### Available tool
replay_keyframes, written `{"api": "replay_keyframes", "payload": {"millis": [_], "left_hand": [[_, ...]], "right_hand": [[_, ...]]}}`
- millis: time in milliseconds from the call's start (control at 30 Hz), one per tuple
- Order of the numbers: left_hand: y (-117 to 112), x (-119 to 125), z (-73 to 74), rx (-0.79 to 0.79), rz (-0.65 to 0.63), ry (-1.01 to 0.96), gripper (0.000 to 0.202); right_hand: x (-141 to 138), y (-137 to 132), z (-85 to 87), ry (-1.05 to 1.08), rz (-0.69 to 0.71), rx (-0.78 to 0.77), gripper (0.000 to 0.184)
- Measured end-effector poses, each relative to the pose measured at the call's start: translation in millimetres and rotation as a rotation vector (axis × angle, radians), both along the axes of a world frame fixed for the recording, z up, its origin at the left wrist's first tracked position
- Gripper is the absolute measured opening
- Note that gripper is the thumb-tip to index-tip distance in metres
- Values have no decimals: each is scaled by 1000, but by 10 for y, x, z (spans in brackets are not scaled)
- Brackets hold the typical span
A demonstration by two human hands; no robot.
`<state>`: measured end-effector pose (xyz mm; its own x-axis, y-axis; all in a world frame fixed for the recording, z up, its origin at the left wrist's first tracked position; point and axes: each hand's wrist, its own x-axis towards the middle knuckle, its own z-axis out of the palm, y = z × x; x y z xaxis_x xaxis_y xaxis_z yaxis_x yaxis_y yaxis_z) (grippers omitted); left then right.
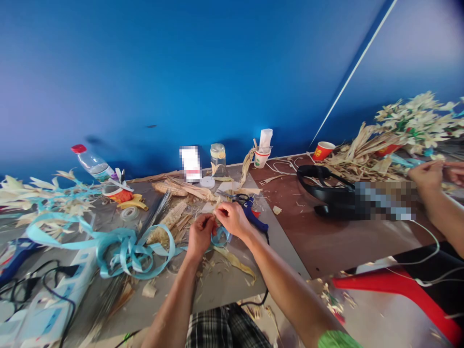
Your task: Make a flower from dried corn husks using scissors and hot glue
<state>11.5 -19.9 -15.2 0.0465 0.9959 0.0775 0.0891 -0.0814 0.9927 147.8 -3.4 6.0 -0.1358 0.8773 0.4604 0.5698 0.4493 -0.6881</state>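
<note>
My left hand [201,235] is closed in a pinch above the table. Close against it, my right hand [234,218] is pinched too, its fingertips almost meeting those of the left. What the fingertips hold is too small and covered to make out. A small loop of light blue ribbon [221,238] hangs just below both hands, and more blue ribbon [126,253] lies in loose coils to the left. Beyond the right hand lie a blue glue gun [255,216] and scissors [242,197]. Dried corn husks [192,187] and a corn cob [174,215] are beside the left hand.
Husk flowers [43,193], a power strip [68,295] and thin wires [155,212] occupy the left. A bottle [93,164], jar [218,157] and paper cup [261,158] stand near the wall. At right are a black headset-like object [326,191] and another person's hands [429,175].
</note>
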Motion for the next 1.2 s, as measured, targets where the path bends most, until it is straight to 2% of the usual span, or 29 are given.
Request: {"api": "replay_keyframes", "payload": {"millis": [200,467,733,867,1067,1200], "left_hand": [[-13,13,41,-20,17,-16,19],[7,-7,47,-89,52,-175,26],[35,-28,31,-177,108,-334,31],[70,-54,-2,-152,131,-400,31],[123,-114,-29,-142,162,-463,32],[146,-130,-29,-139,152,-526,30]], "right_hand": [[-23,-6,-14,74,-17,-61,24],[-50,-7,-29,261,-38,-150,24],[-20,57,-139,315,-109,-149,33],[-9,86,-164,357,-178,-119,28],[42,100,-138,382,-228,-110,27],[88,120,-38,341,-223,-102,27]]}}
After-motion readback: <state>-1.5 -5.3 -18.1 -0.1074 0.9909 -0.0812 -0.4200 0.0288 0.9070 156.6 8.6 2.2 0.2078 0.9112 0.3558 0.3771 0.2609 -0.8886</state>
